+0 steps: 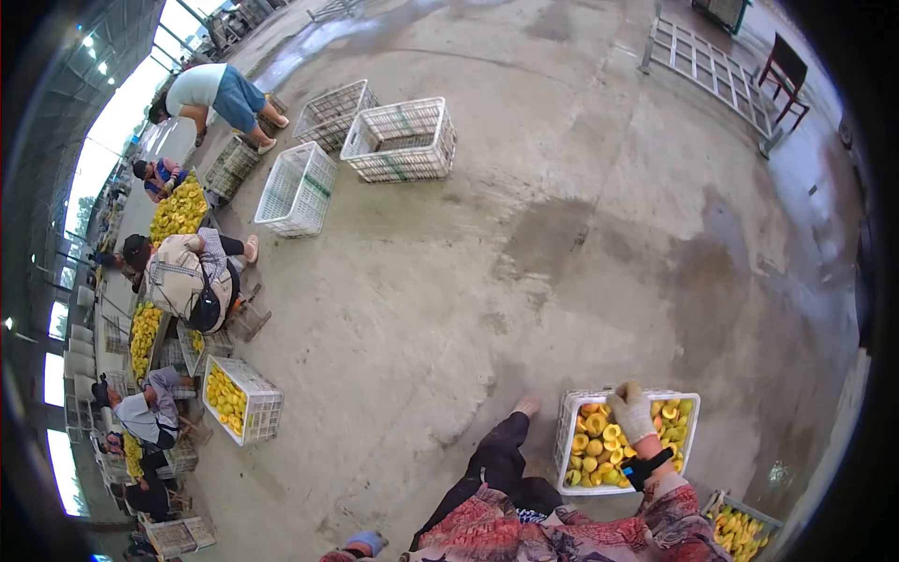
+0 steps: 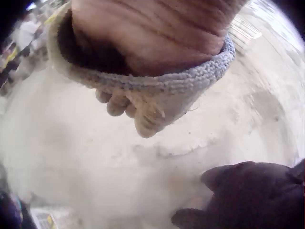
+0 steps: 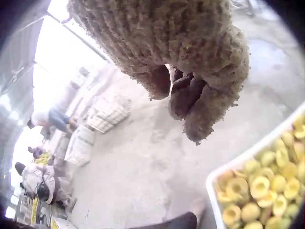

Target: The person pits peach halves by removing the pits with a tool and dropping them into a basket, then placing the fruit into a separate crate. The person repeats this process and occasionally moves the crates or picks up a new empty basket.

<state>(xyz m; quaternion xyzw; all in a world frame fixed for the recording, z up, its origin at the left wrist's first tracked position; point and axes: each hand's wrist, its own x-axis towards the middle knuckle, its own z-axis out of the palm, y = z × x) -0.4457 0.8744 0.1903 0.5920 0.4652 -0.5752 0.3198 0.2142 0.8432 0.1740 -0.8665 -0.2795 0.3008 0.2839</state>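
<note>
A white crate [image 1: 559, 450] of yellow-green halved fruit [image 1: 599, 448] stands at the person's feet. Above its far rim is the gloved right hand [image 1: 632, 412]. The right wrist view has this hand [image 3: 186, 76] with bent fingers and the crate rim [image 3: 213, 191] below it to the right; a dark shape lies among the fingers, and whether it is held is unclear. The gloved left hand [image 1: 365, 541] is low beside the patterned clothing. Seen from its own wrist, the left hand [image 2: 147, 102] hangs loosely curled over bare floor, touching no object.
Another fruit crate [image 1: 740, 529] stands at lower right. Three crates [image 1: 398, 140] are at upper centre, and one with fruit [image 1: 242, 398] is at left. Several people work along fruit-covered tables [image 1: 178, 211] on the left. A metal rack [image 1: 707, 70] and a chair [image 1: 785, 80] stand at upper right.
</note>
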